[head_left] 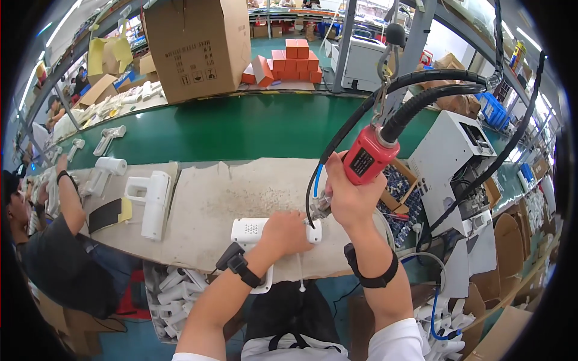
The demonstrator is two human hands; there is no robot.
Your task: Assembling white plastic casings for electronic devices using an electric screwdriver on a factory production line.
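My right hand (354,201) is wrapped round a red power screwdriver (368,157), which hangs from a hook with a black corrugated hose at its top. The driver's metal lower end slants down to the right end of a white plastic housing (245,228); the exact contact point is hard to make out. My left hand (284,232) is closed over the housing's middle, pressing it on the beige work mat (211,192). The housing has a grid of small holes at its left end and a handle loop toward me. A thin white cord hangs from it over the mat's edge.
Left on the mat lie another white housing (158,204) and a black pad. Beyond runs a green conveyor belt (265,123) with a large carton (195,51) behind it. At right stand a screw tray (394,189) and a white machine (451,168). A co-worker (72,259) works at left.
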